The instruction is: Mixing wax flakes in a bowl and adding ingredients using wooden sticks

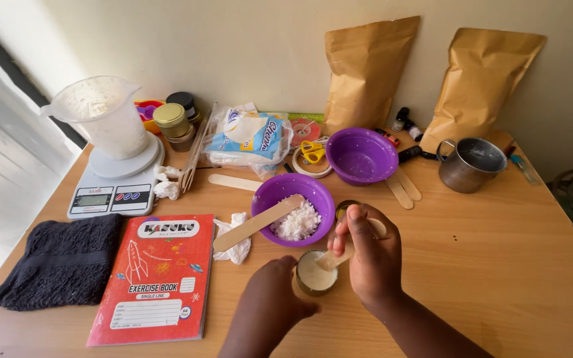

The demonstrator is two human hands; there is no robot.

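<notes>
Right hand [374,255] pinched around a flat wooden stick [335,257], thumb and fingers closed on its upper end, lower end dipped into the small round tin [314,273] of pale, creamy stuff. Left hand [270,301] curled against the tin's near-left side, fingers wrapped to steady it — tin upright on the wooden counter [499,252]. Just behind the tin, a purple bowl [293,207] with white flakes heaped inside and a second wooden stick [258,222] resting across its rim, slanting down to the left. Touching the bowl's right side, partly hidden by the right hand, another small tin [346,208]. Left of the tin, a crumpled white tissue [237,242], then a red exercise book [154,278] lying flat, and farther left a dark folded towel [58,262]. Behind the book, a kitchen scale [115,184] carrying a clear measuring jug [101,114] dusted white inside. Behind the purple bowl — a plastic packet in blue and white [250,140], a roll of tape with yellow scissors [312,154] on it, and a larger purple bowl [361,156], empty. Far back and right of the tin, a metal mug [469,164] with its handle to the left, and two brown paper pouches [366,69] leaning on the wall.
</notes>
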